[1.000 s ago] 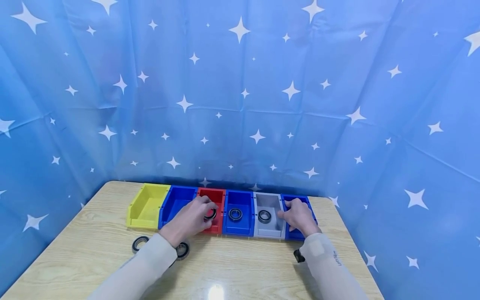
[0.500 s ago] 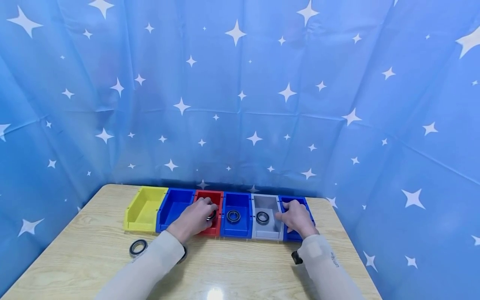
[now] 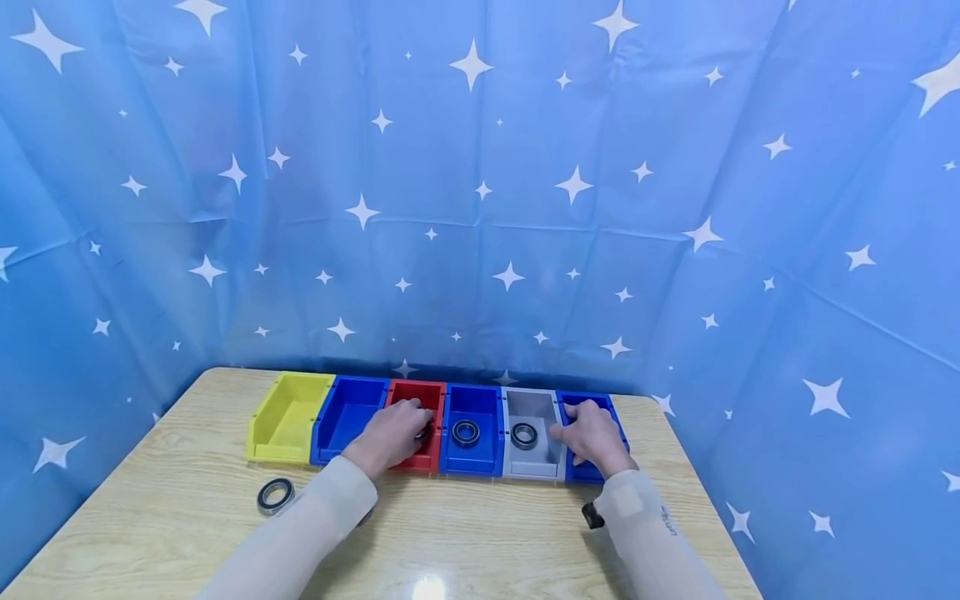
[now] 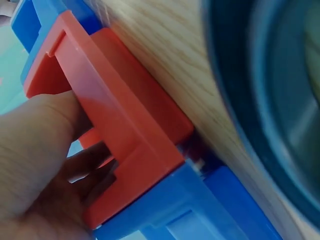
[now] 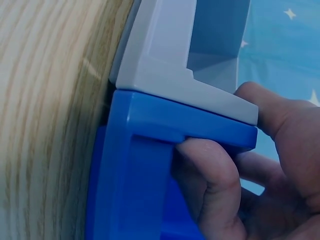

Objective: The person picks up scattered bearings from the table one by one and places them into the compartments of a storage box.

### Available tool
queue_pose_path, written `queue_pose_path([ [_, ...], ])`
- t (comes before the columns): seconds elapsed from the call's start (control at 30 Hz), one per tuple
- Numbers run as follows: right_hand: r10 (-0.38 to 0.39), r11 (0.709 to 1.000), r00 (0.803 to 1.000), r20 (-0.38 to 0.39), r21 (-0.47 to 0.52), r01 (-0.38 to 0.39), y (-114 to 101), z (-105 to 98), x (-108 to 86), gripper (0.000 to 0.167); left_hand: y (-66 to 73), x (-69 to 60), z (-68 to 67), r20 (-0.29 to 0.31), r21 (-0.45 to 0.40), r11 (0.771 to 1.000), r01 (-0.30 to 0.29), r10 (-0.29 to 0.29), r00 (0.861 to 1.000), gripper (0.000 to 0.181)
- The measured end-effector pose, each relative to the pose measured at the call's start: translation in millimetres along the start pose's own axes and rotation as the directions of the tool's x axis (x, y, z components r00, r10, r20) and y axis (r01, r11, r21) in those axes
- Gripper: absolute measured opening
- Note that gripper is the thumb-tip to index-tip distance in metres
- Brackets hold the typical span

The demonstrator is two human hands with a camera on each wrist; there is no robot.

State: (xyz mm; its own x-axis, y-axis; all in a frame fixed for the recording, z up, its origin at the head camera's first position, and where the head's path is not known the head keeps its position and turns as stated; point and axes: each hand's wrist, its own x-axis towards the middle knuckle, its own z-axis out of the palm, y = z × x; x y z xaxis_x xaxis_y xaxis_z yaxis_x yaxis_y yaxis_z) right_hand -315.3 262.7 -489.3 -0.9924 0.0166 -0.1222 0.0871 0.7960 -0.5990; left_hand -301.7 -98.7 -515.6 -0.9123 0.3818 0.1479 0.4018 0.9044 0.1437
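Observation:
My left hand [image 3: 393,433] reaches down into the red bin [image 3: 422,389], its fingers around a dark ball bearing that is mostly hidden. In the left wrist view, the thumb and fingers go in past the red bin's front edge [image 4: 110,105]. At the right end of the row, my right hand [image 3: 597,433] grips the adjoining walls of the grey bin [image 3: 537,404] and the right-hand blue bin [image 5: 150,112]. Its thumb lies on the grey side and its fingers [image 5: 212,165] curl inside the blue bin. One bearing [image 3: 466,432] lies in the middle blue bin, another bearing [image 3: 524,436] in the grey one.
A yellow bin [image 3: 296,408] and a blue bin [image 3: 352,412] form the row's left end. A loose bearing [image 3: 276,496] lies on the wooden table [image 3: 465,533]; another is mostly covered by the left sleeve [image 3: 300,525]. A starry blue curtain [image 3: 480,167] hangs behind.
The left hand has sunk slightly lower into the red bin, and its bearing is now more hidden. The left forearm has shifted right. My right hand keeps its hold.

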Motion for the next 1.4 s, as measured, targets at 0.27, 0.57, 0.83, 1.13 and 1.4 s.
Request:
queue_pose_path([
  [0.27, 0.007, 1.0, 1.0, 0.002, -0.012, -0.007, -4, 1, 1.1, 0.074, 1.0, 1.3, -2.9, -0.005, -0.044, 0.999, 0.012, -0.013, 1.0, 0.035],
  [0.57, 0.01, 1.0, 1.0, -0.005, 0.005, -0.01, -4, 1, 2.5, 0.075, -0.1, -6.0, -11.8, 0.01, -0.024, 1.0, -0.007, 0.007, 1.0, 0.042],
  [0.83, 0.025, 1.0, 1.0, 0.001, 0.015, -0.025, -1, 2, 2.3, 0.074, -9.1, -35.2, -18.5, -0.07, -0.14, 0.986, -0.093, 0.084, 0.994, 0.041],
  [1.13, 0.026, 1.0, 1.0, -0.007, 0.015, -0.026, 0, 2, 0.5, 0.075, -18.6, -70.6, -31.9, -0.116, -0.16, 0.974, -0.157, 0.14, 0.983, 0.031],
  [1.4, 0.033, 0.999, 0.999, 0.007, 0.021, -0.033, 1, -1, 2.6, 0.076, -21.2, -91.8, -41.2, -0.039, -0.148, 0.983, -0.105, 0.1, 0.994, 0.033],
])
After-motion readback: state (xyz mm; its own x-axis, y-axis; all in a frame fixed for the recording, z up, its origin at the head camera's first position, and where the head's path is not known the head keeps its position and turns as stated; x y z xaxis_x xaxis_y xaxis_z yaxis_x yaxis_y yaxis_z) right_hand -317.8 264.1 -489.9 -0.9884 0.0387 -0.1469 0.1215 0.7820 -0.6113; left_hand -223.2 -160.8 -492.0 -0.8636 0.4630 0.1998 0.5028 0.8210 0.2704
